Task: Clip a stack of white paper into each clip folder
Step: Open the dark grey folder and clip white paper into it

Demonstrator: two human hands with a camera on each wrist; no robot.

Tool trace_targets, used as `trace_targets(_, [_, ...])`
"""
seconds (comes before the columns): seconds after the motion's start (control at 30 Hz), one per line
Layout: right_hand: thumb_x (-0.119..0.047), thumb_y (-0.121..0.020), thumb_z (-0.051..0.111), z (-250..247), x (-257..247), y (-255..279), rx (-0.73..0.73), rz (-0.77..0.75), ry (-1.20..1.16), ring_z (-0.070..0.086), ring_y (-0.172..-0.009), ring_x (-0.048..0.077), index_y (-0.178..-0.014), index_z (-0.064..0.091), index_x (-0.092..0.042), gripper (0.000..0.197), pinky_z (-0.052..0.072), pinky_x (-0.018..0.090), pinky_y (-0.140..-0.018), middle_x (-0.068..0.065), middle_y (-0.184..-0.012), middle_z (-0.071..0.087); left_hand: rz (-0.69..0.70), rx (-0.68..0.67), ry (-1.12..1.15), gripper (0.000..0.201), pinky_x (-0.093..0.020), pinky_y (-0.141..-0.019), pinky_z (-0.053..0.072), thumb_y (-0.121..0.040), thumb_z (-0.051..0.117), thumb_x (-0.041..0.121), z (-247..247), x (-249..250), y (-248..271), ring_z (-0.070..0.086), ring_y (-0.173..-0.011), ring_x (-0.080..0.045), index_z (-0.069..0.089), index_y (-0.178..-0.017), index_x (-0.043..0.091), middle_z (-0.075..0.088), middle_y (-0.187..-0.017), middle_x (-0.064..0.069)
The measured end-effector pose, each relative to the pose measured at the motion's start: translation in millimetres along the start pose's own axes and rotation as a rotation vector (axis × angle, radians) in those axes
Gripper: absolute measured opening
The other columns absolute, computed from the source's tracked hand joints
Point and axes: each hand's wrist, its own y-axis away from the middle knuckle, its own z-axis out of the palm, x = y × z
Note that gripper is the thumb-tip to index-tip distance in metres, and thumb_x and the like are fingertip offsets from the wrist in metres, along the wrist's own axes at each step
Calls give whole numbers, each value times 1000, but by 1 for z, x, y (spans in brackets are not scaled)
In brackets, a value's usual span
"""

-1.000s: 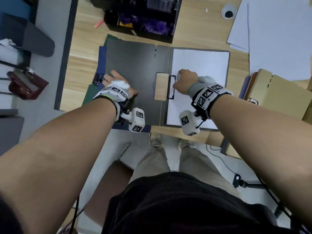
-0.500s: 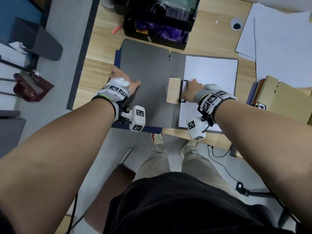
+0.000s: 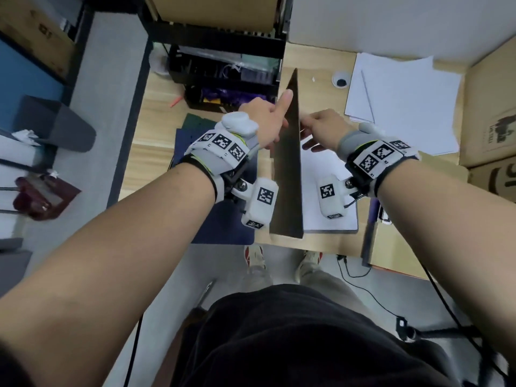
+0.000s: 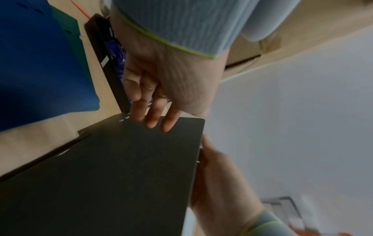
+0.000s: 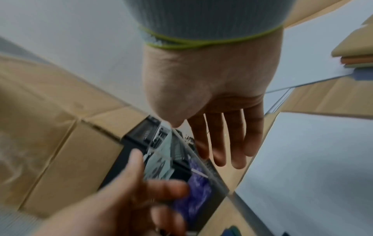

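Observation:
The dark grey clip folder's cover (image 3: 287, 177) stands almost upright on the wooden desk, swung up over its spine. A stack of white paper (image 3: 312, 163) lies in the folder's right half; the clip is hidden behind the cover. My left hand (image 3: 275, 115) presses the cover's left face (image 4: 121, 175) near its top edge with straight fingers (image 4: 153, 121). My right hand (image 3: 315, 129) is on the other side of the cover, above the paper, its fingers (image 5: 224, 153) straight and close to the cover's edge; I cannot tell if they touch it.
Loose white sheets (image 3: 405, 104) lie at the back right. A black desk organizer (image 3: 229, 79) stands behind the folder. Blue (image 3: 220, 227) and green (image 3: 195, 121) folders lie under the left side. Cardboard boxes (image 3: 491, 107) line the right; more folders (image 5: 355, 52) are stacked there.
The cover lay flat and open on the left; my left hand has swung it up to near vertical. My right hand has left the clip and risen beside the cover.

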Motion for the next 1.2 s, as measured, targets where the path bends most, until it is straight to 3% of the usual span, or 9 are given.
trace_targets(0.17, [-65,-95,27,-55,28,7,160,126,-200,68,-83,29,-105,66,-8,70,61,39,-77,7,-94,68,16,-110,-200,61,-30,-61,38,-100,34,56,48,17,-18,55,-65,-30,55,-56,19,57,-61,-3])
trace_targets(0.37, [-46,-91,56,-64,90,2,198,245,-18,63,-98,25,-111,61,-14,39,52,43,-97,4,-106,65,-167,-239,-439,57,-37,-89,51,-89,49,59,98,-9,-27,65,-94,-31,63,-116,10,68,-101,-8])
trace_targets(0.47, [-42,-89,61,-57,114,-7,147,325,63,58,-116,30,-130,56,-10,52,46,37,-102,8,-127,61,-265,-277,-451,58,-35,-82,47,-91,54,51,118,-18,-30,61,-95,-31,54,-124,4,62,-95,-10])
trace_targets(0.63, [-34,-92,63,-43,140,-18,46,404,11,57,-121,31,-135,54,-3,54,44,36,-101,11,-134,59,-347,-299,-366,65,-38,-103,39,-90,64,41,135,-28,-27,49,-128,-34,44,-137,1,50,-139,-18])
trace_targets(0.83, [-26,-92,63,-39,141,-25,35,371,61,55,-123,32,-132,55,-3,46,41,42,-108,13,-132,59,-545,-370,-152,50,-26,-69,47,-84,66,55,135,-29,-38,60,-87,-25,58,-97,7,62,-97,-7])
trace_targets(0.9, [-25,-92,63,-40,139,-25,26,374,66,55,-121,33,-130,55,-4,44,42,44,-107,14,-131,59,-630,-364,-22,74,-29,-72,52,-52,81,70,134,-34,-41,69,-84,-26,63,-94,12,71,-94,-10])
trace_targets(1.0, [-36,-78,69,-39,141,-25,26,392,32,60,-114,31,-127,57,-9,57,48,44,-102,11,-126,63,-621,-289,-38,111,-42,-85,56,-18,69,92,152,-79,-67,73,-80,-29,72,-100,18,76,-88,-3])
trace_targets(1.1, [-38,-74,71,-35,143,-27,20,403,-30,61,-115,32,-131,56,-9,66,51,43,-99,12,-127,62,-615,-277,-5,100,-36,-83,53,-26,56,100,138,-63,-55,74,-75,-24,74,-82,19,76,-78,-1])
trace_targets(1.2, [-32,-83,68,-34,139,-20,39,405,-85,60,-114,32,-139,41,-9,67,51,44,-98,13,-126,60,-568,-129,61,94,-37,-84,52,-40,60,94,114,-33,-38,69,-78,-25,64,-96,19,73,-84,-2])
